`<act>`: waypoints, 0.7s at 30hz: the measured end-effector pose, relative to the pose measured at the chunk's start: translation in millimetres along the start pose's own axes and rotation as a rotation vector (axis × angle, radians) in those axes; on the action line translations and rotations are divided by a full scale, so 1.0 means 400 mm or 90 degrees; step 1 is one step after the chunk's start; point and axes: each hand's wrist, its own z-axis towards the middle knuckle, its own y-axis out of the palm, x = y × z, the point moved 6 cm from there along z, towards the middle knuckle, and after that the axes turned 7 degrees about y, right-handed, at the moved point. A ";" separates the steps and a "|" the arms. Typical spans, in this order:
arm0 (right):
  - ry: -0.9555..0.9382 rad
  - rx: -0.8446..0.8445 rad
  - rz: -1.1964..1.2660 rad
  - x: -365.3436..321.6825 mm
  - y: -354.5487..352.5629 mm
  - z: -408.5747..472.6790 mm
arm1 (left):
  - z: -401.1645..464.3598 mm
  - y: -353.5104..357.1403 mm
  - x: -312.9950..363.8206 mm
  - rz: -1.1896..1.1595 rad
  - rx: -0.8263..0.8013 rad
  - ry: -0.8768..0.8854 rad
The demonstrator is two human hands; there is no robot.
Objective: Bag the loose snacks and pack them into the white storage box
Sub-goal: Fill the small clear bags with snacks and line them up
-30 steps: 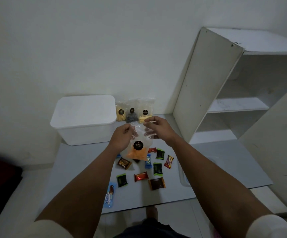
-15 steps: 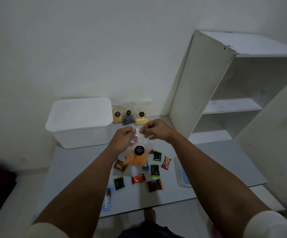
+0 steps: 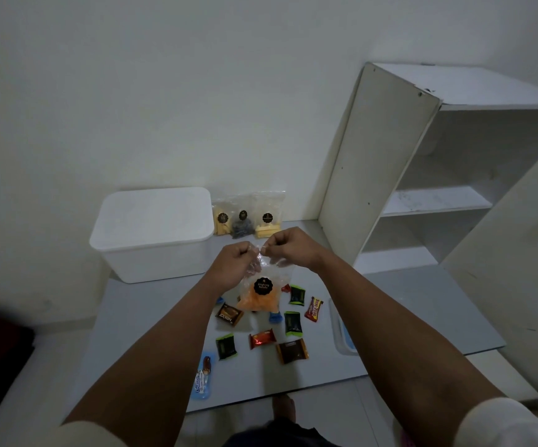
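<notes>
At the bottom of the frame two bare forearms reach forward over a grey board (image 3: 151,304) that lies on the floor; on it, in the lower centre, the loose snacks are spread well apart from each other: a blue wrapper (image 3: 202,379) nearest, then a dark green one (image 3: 225,346), a red one (image 3: 263,339), a brown one (image 3: 292,351), another green (image 3: 292,323), a brown Nextar (image 3: 229,314), a red bar (image 3: 313,309) and some more half hidden; none of these is bagged yet. A clear tray (image 3: 338,333) shows at the right, partly behind the right arm. Above the snacks, in the centre, the left hand (image 3: 232,266) and the right hand (image 3: 288,250) each pinch the top edge of a clear bag (image 3: 263,295) with curled fingers; it hangs in the air, with orange chips at its bottom and a black round label; I judge they are closing or opening its mouth, which one I cannot tell. Farther, at the wall, three bags (image 3: 248,216) with the same label stand just beside the box (image 3: 155,233), at centre left; its lid is on, so nothing seems packed at this moment; a white shelf (image 3: 422,175) stands at the right. In my judgement the task is near its start: most of the bagging and all the packing are left.
</notes>
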 end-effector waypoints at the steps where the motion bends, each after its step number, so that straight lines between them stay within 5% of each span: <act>1: 0.005 0.004 0.016 0.004 -0.003 -0.002 | -0.001 -0.006 0.000 -0.003 0.007 0.000; 21: 0.023 0.019 0.148 0.075 -0.021 -0.059 | -0.026 0.017 0.002 -0.069 0.068 -0.043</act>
